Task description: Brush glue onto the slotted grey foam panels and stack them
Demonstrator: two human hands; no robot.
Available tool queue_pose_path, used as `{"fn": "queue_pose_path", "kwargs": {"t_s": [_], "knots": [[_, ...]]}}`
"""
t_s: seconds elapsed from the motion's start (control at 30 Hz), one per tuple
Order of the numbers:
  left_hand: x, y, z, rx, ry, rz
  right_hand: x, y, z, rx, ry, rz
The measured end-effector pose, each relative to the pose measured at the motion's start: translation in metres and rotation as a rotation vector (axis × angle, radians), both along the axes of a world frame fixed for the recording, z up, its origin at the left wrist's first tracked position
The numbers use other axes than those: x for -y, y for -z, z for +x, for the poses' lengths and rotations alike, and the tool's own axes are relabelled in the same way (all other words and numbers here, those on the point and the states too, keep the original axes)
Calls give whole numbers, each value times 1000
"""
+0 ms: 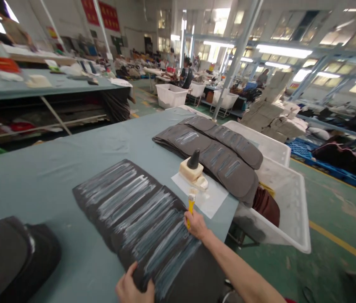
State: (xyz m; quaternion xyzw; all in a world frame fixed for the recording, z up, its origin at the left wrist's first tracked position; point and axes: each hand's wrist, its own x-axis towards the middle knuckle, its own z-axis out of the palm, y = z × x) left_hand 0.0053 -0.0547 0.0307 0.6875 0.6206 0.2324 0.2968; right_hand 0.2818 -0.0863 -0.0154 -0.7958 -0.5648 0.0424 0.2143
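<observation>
My right hand (195, 224) is closed round the yellow handle of a brush (191, 205), its bristles pointing away from me toward a white sheet (211, 201). On that sheet stands a cream glue container (190, 170) with a black cone on top. My left hand (135, 287) rests with thumb and fingers apart on the near edge of overlapping dark grey pieces (146, 210), which carry whitish wet streaks. Beyond the container lie more stacked grey pieces (209, 151), some streaked.
The blue-green table (54, 168) holds another dark stack (7, 256) at the near left. White plastic bins (300, 210) adjoin its right side. A second table (80, 90) stands at the back left; people are farther off.
</observation>
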Motion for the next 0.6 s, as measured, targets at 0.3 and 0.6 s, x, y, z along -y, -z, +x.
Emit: {"fn": "queue_pose_path", "kwargs": {"t_s": [0.3, 0.6], "knots": [[42, -34, 115, 291, 293, -100, 108, -53, 98, 305, 249, -42], [59, -92, 305, 389, 537, -193, 159, -140, 290, 569, 403, 46]]}}
